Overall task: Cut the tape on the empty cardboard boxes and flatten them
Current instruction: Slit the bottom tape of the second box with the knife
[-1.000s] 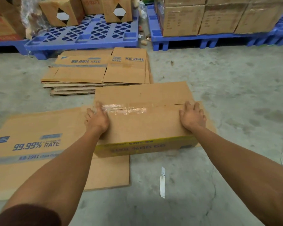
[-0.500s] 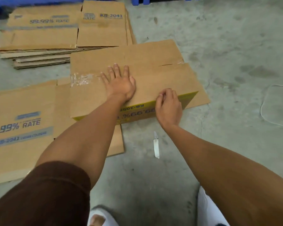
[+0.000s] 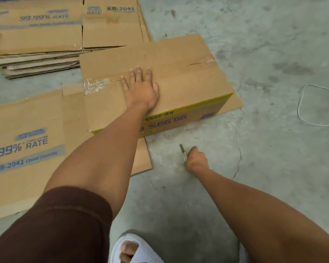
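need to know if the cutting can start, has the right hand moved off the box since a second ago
Yes. The right hand has left the box and come down to the concrete floor in front of it, closed around the knife.

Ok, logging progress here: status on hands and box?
Left hand flat on box. Right hand gripping knife at floor. Seam tape uncut. Nothing blocking.

Cardboard box at centre, standing on the concrete floor and partly on a flattened sheet spread to its left. Left hand flat on the box top, just beside the taped seam. Behind and left of the box, touching its far corner, a stack of flattened boxes. Before the box, on bare floor: right hand closed round a knife. Far right, well apart, a loop of cord.
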